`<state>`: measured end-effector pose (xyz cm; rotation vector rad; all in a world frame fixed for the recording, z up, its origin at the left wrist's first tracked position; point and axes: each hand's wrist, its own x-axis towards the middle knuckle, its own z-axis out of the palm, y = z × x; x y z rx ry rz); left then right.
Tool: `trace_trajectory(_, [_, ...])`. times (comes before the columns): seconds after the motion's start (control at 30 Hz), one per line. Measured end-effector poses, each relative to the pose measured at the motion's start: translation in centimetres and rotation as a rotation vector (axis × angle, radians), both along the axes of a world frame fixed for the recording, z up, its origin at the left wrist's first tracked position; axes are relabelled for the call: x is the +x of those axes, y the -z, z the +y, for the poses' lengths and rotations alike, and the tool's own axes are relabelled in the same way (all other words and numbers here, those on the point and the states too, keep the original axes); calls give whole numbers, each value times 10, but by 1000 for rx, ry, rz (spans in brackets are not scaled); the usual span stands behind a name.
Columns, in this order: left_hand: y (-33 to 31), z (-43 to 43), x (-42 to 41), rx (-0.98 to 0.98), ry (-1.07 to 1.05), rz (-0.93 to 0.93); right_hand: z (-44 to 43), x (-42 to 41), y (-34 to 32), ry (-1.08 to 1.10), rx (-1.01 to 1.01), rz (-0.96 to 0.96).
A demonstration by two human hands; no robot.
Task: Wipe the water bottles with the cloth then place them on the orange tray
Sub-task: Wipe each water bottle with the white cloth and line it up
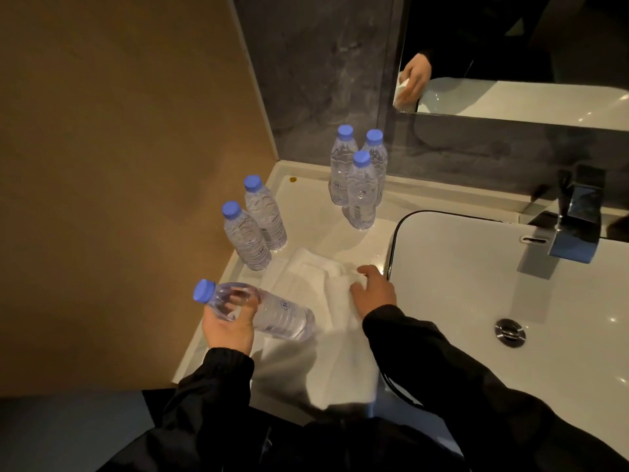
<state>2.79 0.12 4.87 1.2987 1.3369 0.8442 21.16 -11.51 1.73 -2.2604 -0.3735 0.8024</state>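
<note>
Gripping a clear plastic water bottle [279, 316] w/ blue cap sideways near its neck, left hand [228, 327] is above white tabletop [313, 212] edge; right hand [374, 289] clutches white cloth [313, 277] beside it. Five other bottles [360, 192] upright behind.

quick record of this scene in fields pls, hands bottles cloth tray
left hand: grips the held bottle near its neck; the bottle is tilted above the counter's edge
right hand: fingers curled on the cloth
cloth: white, lying on the counter beside the sink
left pair: two bottles upright by the left edge
back three: upright near the back wall
orange tray: not in view
</note>
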Motion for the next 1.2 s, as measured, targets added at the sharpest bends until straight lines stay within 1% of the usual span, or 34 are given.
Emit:
trace_trajectory(0.07, [1, -1, -3, 57, 43, 43, 2, 3, 7, -335, -184, -289])
trace_trajectory(0.1, [1, -1, -3, 73, 61, 52, 6, 2, 11, -476, -242, -360])
trace_trajectory(0.13, [2, -2, -2, 86, 73, 55, 12, 0, 15, -581, -279, -378])
trace_trajectory(0.17, [3, -1, 0, 91, 80, 51, 21, -3, 19, -645, -312, -354])
trace_trajectory(0.23, [2, 0, 5, 54, 79, 21, 39, -4, 25, -692, -386, -283])
trace_trajectory(0.3, [2, 3, 12, 24, 69, 6, 54, -3, 29, -686, -451, -267])
trace_trajectory(0.37, [3, 8, 19, 25, 29, -5, 62, -3, 31, -617, -411, -232])
trace_trajectory(0.43, [3, 11, 24, 7, -13, -19, 64, -5, 30, -523, -273, -98])
trace_trajectory(0.5, [5, 15, 27, -21, -46, -40, 63, -9, 27, -443, -83, 5])
trace_trajectory(0.57, [8, 19, 26, -54, -90, -60, 59, -15, 21, -371, 70, 50])
trace_trajectory(0.63, [11, 23, 23, -108, -136, -55, 54, -20, 19, -334, 150, 67])
trace_trajectory(0.73, [11, 23, 23, -207, -156, -87, 51, -24, 21, -330, 155, 93])
trace_trajectory(0.8, [9, 17, 26, -226, -123, -117, 54, -22, 21, -288, 144, 149])
trace_trajectory(0.9, [8, 11, 23, -155, -125, -125, 52, -17, 20, -263, 112, 222])
trace_trajectory(1.03, [-6, 21, 16, 18, -88, -22, 42, -9, 31, -222, 54, 280])
trace_trajectory(1.13, [-18, 36, 13, 49, -99, 19, 39, -9, 29, -182, 50, 252])
trace_trajectory(1.2, [-18, 51, 10, 57, -60, 36, 37, -10, 25, -185, 37, 206])
